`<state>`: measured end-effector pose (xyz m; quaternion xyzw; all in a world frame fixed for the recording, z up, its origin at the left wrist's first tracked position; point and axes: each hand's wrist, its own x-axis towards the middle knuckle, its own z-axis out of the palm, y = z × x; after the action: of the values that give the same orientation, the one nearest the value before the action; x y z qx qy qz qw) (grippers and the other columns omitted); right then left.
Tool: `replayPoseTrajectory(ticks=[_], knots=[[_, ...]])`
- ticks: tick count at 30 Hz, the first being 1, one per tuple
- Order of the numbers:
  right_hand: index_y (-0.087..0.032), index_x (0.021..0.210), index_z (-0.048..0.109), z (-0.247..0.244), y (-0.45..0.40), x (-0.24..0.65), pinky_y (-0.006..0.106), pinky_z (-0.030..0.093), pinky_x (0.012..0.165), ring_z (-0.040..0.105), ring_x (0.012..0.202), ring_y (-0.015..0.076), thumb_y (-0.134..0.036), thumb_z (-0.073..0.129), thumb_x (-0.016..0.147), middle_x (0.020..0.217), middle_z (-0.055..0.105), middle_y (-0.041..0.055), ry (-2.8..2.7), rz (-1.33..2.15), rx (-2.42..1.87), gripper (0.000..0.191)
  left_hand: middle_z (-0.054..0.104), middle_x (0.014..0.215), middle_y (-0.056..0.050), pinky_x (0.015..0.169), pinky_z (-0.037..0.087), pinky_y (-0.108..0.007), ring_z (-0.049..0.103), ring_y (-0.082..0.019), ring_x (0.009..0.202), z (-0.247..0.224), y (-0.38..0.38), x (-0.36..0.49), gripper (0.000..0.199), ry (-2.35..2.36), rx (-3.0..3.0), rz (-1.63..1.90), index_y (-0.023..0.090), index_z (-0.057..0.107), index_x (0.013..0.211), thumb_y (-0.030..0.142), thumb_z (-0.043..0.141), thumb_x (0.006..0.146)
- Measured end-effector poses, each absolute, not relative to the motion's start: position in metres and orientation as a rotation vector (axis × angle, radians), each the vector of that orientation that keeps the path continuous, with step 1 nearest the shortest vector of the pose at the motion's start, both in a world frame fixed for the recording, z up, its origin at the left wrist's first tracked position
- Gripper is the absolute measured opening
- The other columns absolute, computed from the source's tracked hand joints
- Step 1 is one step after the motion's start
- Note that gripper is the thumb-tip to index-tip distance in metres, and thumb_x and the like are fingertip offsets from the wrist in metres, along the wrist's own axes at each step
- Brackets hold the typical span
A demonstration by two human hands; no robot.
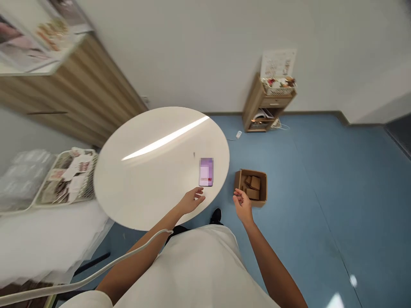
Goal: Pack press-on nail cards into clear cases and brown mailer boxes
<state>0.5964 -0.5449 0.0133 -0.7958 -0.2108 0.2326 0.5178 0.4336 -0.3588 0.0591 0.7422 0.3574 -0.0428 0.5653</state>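
My left hand (192, 200) hovers over the near right edge of a round white table (144, 184), fingers apart and nothing in them. Just beyond its fingertips a phone (206, 172) with a lit purple screen lies on the tabletop. A tiny dark object (194, 154), too small to name, sits left of the phone. Off the table to the right, my right hand (243, 205) is raised with loosely curled, parted fingers, holding nothing. Below and beyond it, an open cardboard box (263, 188) stands on the floor with several small brown cardboard boxes (253, 184) inside.
A small wooden cabinet (252, 102) with a basket of colourful items (279, 87) stands against the wall. White baskets (91, 171) of packets flank the table's left side. A white power strip (239, 134) lies on the blue floor (298, 205). A white cable (128, 256) crosses my left arm.
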Motion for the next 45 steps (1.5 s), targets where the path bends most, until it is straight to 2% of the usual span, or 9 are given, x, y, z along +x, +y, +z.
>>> replayPoseTrajectory(ticks=[5,11,18,21,27,32,38,41,45], knots=[[-0.017,0.101,0.058,0.037,-0.47,0.536,0.032,0.048,0.067,0.058,0.074,0.0171,-0.039,0.047,0.078,0.086,0.064,0.0081,-0.844,0.629,-1.796,0.034,0.056,0.111,-0.011,0.081,0.045,-0.034,0.057,-0.02,0.094,0.071,-0.332,0.342,0.048,1.017,1.668,0.15,0.019,0.049,0.115,0.043,0.051,0.074],[-0.017,0.094,0.061,0.056,-0.395,0.418,0.028,0.047,0.058,0.059,0.071,0.0175,-0.042,0.047,0.078,0.082,0.065,0.0081,-1.17,0.867,-1.663,0.033,0.056,0.112,-0.011,0.076,0.047,-0.032,0.057,-0.019,0.091,0.063,-0.316,0.205,0.049,1.196,1.514,0.385,0.018,0.047,0.117,0.042,0.051,0.075],[-0.019,0.089,0.062,0.074,-0.341,0.287,0.027,0.046,0.055,0.06,0.064,0.0166,-0.044,0.044,0.079,0.067,0.063,0.0043,-1.5,1.076,-1.546,0.033,0.058,0.107,-0.012,0.077,0.047,-0.032,0.057,-0.021,0.091,0.049,-0.321,0.066,0.05,1.433,1.35,0.56,0.016,0.05,0.114,0.043,0.054,0.071],[-0.02,0.09,0.062,0.08,-0.324,0.252,0.028,0.047,0.057,0.059,0.063,0.0161,-0.044,0.044,0.078,0.068,0.063,0.0034,-1.613,1.131,-1.517,0.032,0.058,0.107,-0.012,0.076,0.047,-0.032,0.058,-0.021,0.09,0.049,-0.318,0.03,0.051,1.466,1.299,0.602,0.015,0.05,0.113,0.044,0.055,0.07],[-0.021,0.091,0.062,0.079,-0.283,0.224,0.03,0.047,0.061,0.059,0.066,0.0161,-0.042,0.046,0.076,0.074,0.065,0.0029,-1.749,1.176,-1.521,0.03,0.059,0.105,-0.012,0.071,0.048,-0.031,0.059,-0.02,0.086,0.052,-0.301,-0.002,0.05,1.532,1.209,0.682,0.017,0.052,0.11,0.043,0.056,0.068],[-0.022,0.092,0.061,0.068,-0.244,0.214,0.03,0.047,0.062,0.057,0.067,0.0159,-0.04,0.045,0.077,0.076,0.064,0.0027,-1.753,1.233,-1.522,0.029,0.059,0.107,-0.013,0.07,0.047,-0.03,0.059,-0.022,0.088,0.055,-0.284,-0.013,0.053,1.543,1.19,0.602,0.016,0.051,0.112,0.045,0.055,0.068],[-0.02,0.099,0.057,0.047,-0.174,0.193,0.031,0.047,0.066,0.057,0.071,0.0162,-0.035,0.046,0.075,0.084,0.063,0.0041,-1.692,1.241,-1.552,0.03,0.06,0.105,-0.012,0.074,0.047,-0.032,0.061,-0.02,0.084,0.052,-0.227,-0.022,0.048,1.565,1.215,0.596,0.017,0.053,0.11,0.043,0.055,0.069],[-0.02,0.105,0.054,0.037,-0.131,0.185,0.035,0.046,0.074,0.056,0.081,0.0182,-0.031,0.047,0.074,0.097,0.061,0.0057,-1.729,1.107,-1.581,0.034,0.061,0.104,-0.011,0.076,0.047,-0.032,0.061,-0.02,0.084,0.049,-0.184,-0.021,0.047,1.572,1.225,0.592,0.018,0.053,0.109,0.042,0.056,0.069],[-0.02,0.108,0.052,0.025,-0.081,0.181,0.04,0.037,0.088,0.049,0.101,0.0231,-0.027,0.048,0.074,0.108,0.058,0.0075,-1.892,0.908,-1.62,0.036,0.058,0.111,-0.012,0.083,0.045,-0.034,0.059,-0.02,0.091,0.042,-0.131,-0.011,0.045,1.578,1.15,0.638,0.017,0.053,0.109,0.037,0.058,0.069]])
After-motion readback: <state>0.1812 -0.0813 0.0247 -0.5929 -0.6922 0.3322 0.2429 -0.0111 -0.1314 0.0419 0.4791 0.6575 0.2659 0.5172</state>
